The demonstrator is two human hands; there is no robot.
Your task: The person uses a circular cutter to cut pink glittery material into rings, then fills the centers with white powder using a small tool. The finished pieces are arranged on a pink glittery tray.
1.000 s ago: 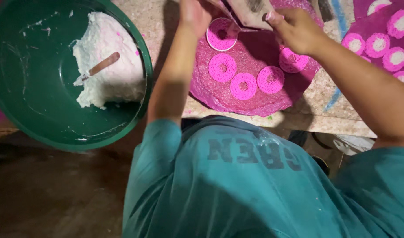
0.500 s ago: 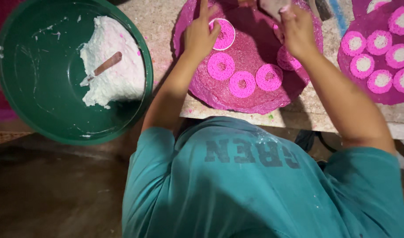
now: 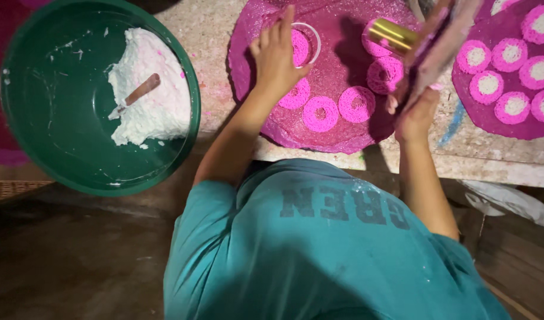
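My left hand rests on a round pink tray, fingers on a clear ring mould that surrounds a pink ring. Three more pink rings lie in a row below it, such as the pink ring. My right hand is raised above the tray's right edge, gripping a flat pink-stained tool together with a gold cylinder. Another pink ring lies just under that tool.
A green basin at the left holds white paste with a wooden-handled tool stuck in it. A second pink tray at the right carries several pink rings filled with white. The speckled tabletop edge runs below them.
My right hand has lifted off the tray with the flat tool and gold cylinder. My left hand stays at the ring mould. The view has shifted slightly.
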